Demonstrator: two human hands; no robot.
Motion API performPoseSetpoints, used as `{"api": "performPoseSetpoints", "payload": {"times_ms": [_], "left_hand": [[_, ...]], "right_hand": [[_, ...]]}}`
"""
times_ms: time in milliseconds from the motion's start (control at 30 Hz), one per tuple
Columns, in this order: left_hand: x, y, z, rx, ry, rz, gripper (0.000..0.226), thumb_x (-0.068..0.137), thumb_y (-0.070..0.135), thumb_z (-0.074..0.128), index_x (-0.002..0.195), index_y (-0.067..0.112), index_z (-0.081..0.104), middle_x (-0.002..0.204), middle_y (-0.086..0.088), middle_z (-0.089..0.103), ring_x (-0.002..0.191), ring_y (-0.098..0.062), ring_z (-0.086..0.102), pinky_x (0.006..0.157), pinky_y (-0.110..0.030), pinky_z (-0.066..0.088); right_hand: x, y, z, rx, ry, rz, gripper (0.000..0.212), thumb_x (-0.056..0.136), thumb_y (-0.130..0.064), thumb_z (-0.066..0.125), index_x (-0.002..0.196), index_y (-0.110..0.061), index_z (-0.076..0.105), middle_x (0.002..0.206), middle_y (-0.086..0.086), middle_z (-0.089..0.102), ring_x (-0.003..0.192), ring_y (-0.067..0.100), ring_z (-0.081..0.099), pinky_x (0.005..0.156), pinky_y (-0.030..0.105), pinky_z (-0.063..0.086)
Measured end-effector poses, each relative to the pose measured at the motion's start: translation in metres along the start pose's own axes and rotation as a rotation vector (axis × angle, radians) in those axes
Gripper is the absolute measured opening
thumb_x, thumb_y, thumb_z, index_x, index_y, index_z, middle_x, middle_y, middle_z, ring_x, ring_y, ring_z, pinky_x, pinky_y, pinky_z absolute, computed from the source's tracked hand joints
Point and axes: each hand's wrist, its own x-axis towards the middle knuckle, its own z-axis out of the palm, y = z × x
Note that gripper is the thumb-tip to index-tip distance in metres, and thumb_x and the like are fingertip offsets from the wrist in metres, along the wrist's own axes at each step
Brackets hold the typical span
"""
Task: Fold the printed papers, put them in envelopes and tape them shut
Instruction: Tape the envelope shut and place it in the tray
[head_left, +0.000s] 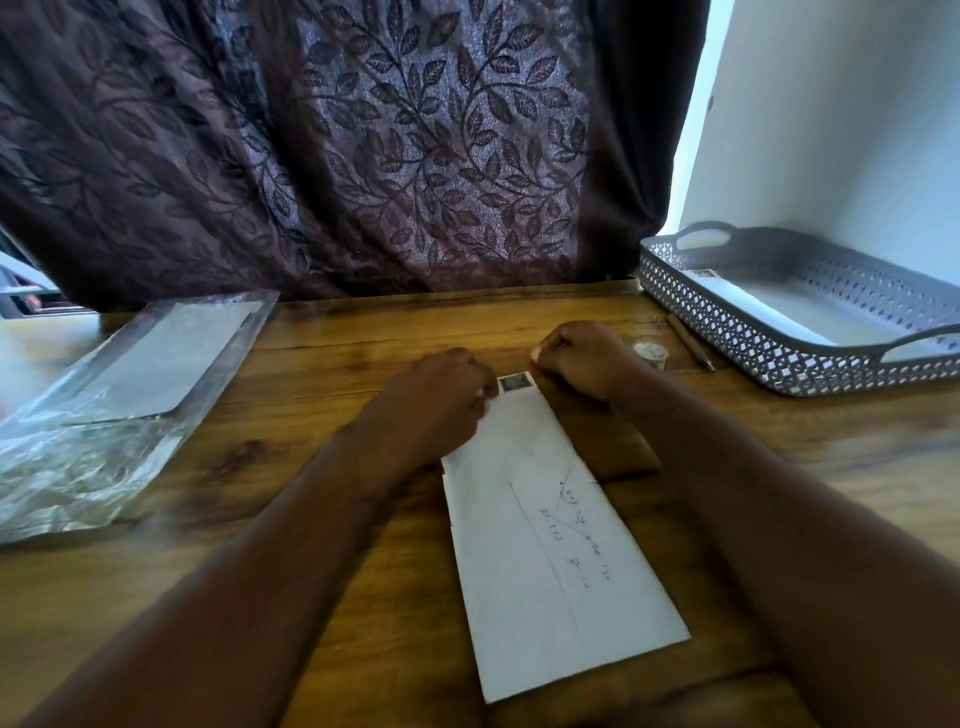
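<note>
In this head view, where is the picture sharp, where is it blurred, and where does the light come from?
Head view: the envelope with its handwriting is sharp; the plastic bag at the left is smeared and glinting; daylight enters at the upper right beside the curtain, burnt out white; the wide lens stretches the tray toward the corner.

My wooden table (779, 441) had a leaf-patterned curtain (415, 156) hanging behind it, a grey perforated tray (717, 322) on its far right corner, a pen (691, 343) right of centre, crinkled clear plastic wrapper (130, 395) at its left

A dark leaf-patterned curtain (363, 156) hangs behind the wooden table (363, 332), white wall (857, 130) at right.
</note>
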Motion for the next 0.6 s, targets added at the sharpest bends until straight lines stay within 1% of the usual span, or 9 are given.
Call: {"api": "performPoseSetpoints", "payload": {"times_ms": [67, 200, 233, 300, 367, 433, 500, 533, 600], "left_hand": [[-0.002, -0.001, 0.003, -0.035, 0.058, -0.028, 0.027, 0.098, 0.032, 0.056, 0.124, 0.024, 0.059, 0.127, 0.001, 0.057, 0.113, -0.017, 0.053, 0.085, -0.027, 0.04], [-0.002, -0.007, 0.005, -0.106, 0.08, -0.068, 0.043, 0.096, 0.032, 0.06, 0.136, 0.021, 0.05, 0.13, -0.002, 0.058, 0.115, -0.02, 0.054, 0.089, -0.033, 0.043], [-0.001, -0.008, 0.005, -0.119, 0.084, -0.07, 0.044, 0.095, 0.03, 0.062, 0.136, 0.021, 0.051, 0.13, -0.002, 0.059, 0.113, -0.02, 0.055, 0.089, -0.034, 0.044], [-0.002, -0.011, 0.008, -0.16, 0.101, -0.067, 0.045, 0.093, 0.028, 0.066, 0.135, 0.02, 0.053, 0.13, -0.002, 0.059, 0.113, -0.02, 0.055, 0.091, -0.035, 0.047], [-0.002, -0.014, 0.009, -0.199, 0.134, -0.074, 0.047, 0.09, 0.029, 0.069, 0.135, 0.021, 0.055, 0.133, -0.001, 0.058, 0.117, -0.019, 0.053, 0.096, -0.037, 0.046], [-0.002, -0.017, 0.011, -0.187, 0.153, -0.098, 0.049, 0.089, 0.037, 0.069, 0.134, 0.024, 0.055, 0.132, 0.0, 0.058, 0.118, -0.019, 0.053, 0.097, -0.038, 0.046], [-0.003, -0.021, 0.013, -0.139, 0.132, -0.15, 0.049, 0.089, 0.048, 0.064, 0.133, 0.028, 0.055, 0.127, 0.001, 0.06, 0.114, -0.019, 0.054, 0.093, -0.038, 0.047], [-0.003, -0.023, 0.014, -0.131, 0.122, -0.177, 0.048, 0.091, 0.049, 0.062, 0.134, 0.028, 0.056, 0.125, 0.001, 0.06, 0.112, -0.019, 0.055, 0.093, -0.038, 0.047], [-0.003, -0.026, 0.014, -0.212, 0.13, -0.227, 0.042, 0.093, 0.039, 0.062, 0.134, 0.027, 0.057, 0.122, 0.001, 0.062, 0.112, -0.019, 0.056, 0.094, -0.037, 0.047]], "right_hand": [[-0.002, 0.001, -0.002, 0.039, -0.027, -0.021, 0.016, 0.097, -0.03, 0.063, 0.091, -0.017, 0.069, 0.083, -0.003, 0.064, 0.078, 0.013, 0.058, 0.066, 0.028, 0.042], [-0.006, 0.005, -0.003, -0.007, -0.063, -0.124, 0.008, 0.095, -0.026, 0.067, 0.098, -0.021, 0.072, 0.09, -0.009, 0.065, 0.087, 0.009, 0.059, 0.066, 0.022, 0.043], [-0.007, 0.004, -0.003, -0.022, -0.083, -0.147, 0.012, 0.092, -0.028, 0.069, 0.101, -0.021, 0.072, 0.09, -0.01, 0.064, 0.087, 0.008, 0.059, 0.067, 0.022, 0.043], [-0.007, 0.003, -0.003, -0.059, -0.127, -0.166, 0.029, 0.086, -0.037, 0.076, 0.109, -0.021, 0.07, 0.087, -0.014, 0.061, 0.085, 0.007, 0.058, 0.069, 0.023, 0.043], [-0.007, 0.002, -0.002, -0.105, -0.165, -0.161, 0.047, 0.078, -0.044, 0.081, 0.116, -0.021, 0.067, 0.084, -0.015, 0.056, 0.088, 0.011, 0.057, 0.076, 0.027, 0.047], [-0.008, 0.0, -0.001, -0.193, -0.173, -0.163, 0.055, 0.075, -0.048, 0.082, 0.121, -0.023, 0.064, 0.091, -0.015, 0.057, 0.094, 0.011, 0.055, 0.078, 0.028, 0.045], [-0.011, -0.003, 0.0, -0.272, -0.151, -0.17, 0.058, 0.077, -0.049, 0.08, 0.126, -0.024, 0.061, 0.107, -0.011, 0.057, 0.1, 0.01, 0.051, 0.078, 0.027, 0.041], [-0.012, -0.003, 0.001, -0.28, -0.139, -0.168, 0.059, 0.078, -0.049, 0.079, 0.128, -0.023, 0.06, 0.111, -0.009, 0.056, 0.101, 0.01, 0.05, 0.078, 0.027, 0.04], [-0.013, -0.004, 0.002, -0.257, -0.119, -0.156, 0.058, 0.079, -0.047, 0.079, 0.129, -0.022, 0.06, 0.115, -0.007, 0.057, 0.101, 0.01, 0.049, 0.077, 0.026, 0.039]]}}
